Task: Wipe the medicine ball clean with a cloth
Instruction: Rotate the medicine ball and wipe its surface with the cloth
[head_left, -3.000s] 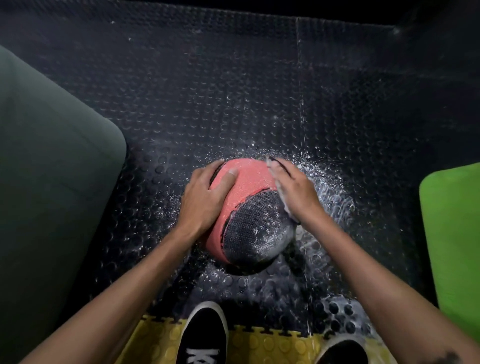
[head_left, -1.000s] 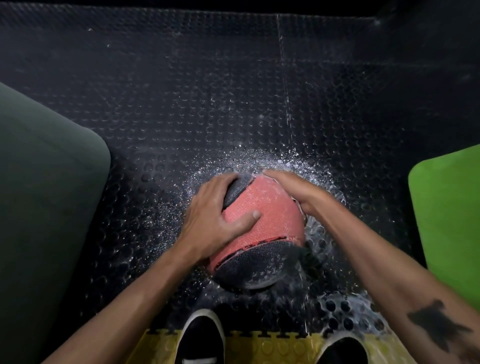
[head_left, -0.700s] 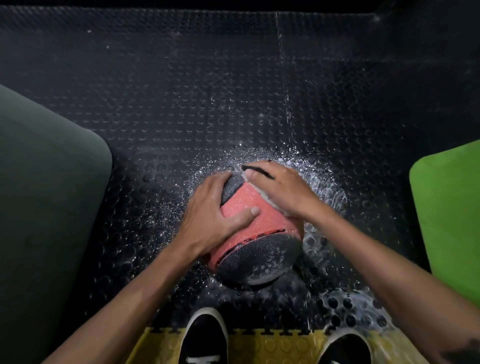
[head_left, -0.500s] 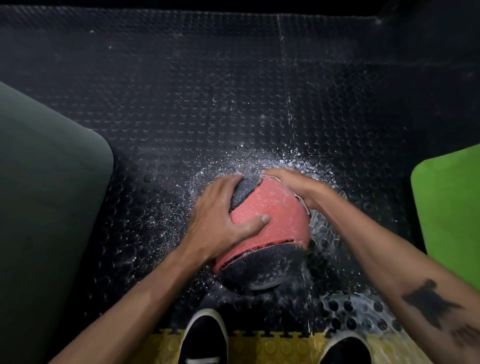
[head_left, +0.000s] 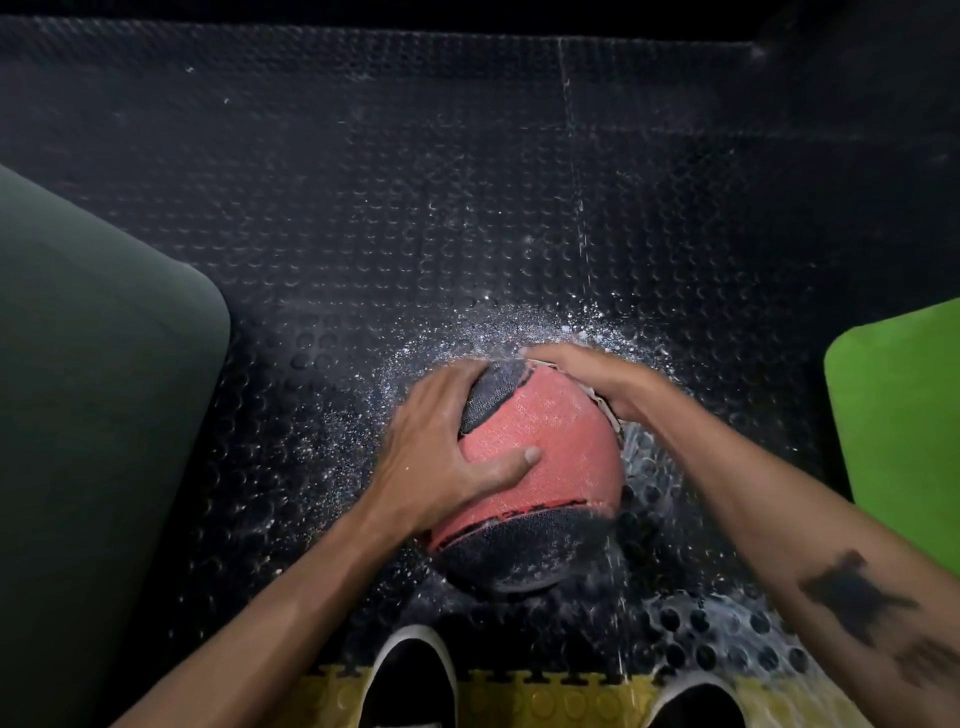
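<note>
The medicine ball (head_left: 550, 457), red with dark grey panels, rests on the wet black floor in the middle of the view. My left hand (head_left: 436, 457) grips its left side, fingers curled over the far dark panel and thumb laid across the red panel. My right hand (head_left: 587, 379) curves over the ball's far right top and holds a pale cloth (head_left: 608, 415) against it. Only a thin edge of the cloth shows under the palm.
Black studded rubber flooring (head_left: 467, 208) is spattered with water around the ball. A dark green mat (head_left: 104, 415) lies at the left, a bright green mat (head_left: 898, 415) at the right. A yellow puzzle-mat strip (head_left: 545, 696) and two black shoes (head_left: 410, 680) are at the bottom edge.
My right hand swept with the cloth over the ball's top and back to its far right side. The ball rolled since three seconds ago, its dark panel now lower. My left hand kept its grip.
</note>
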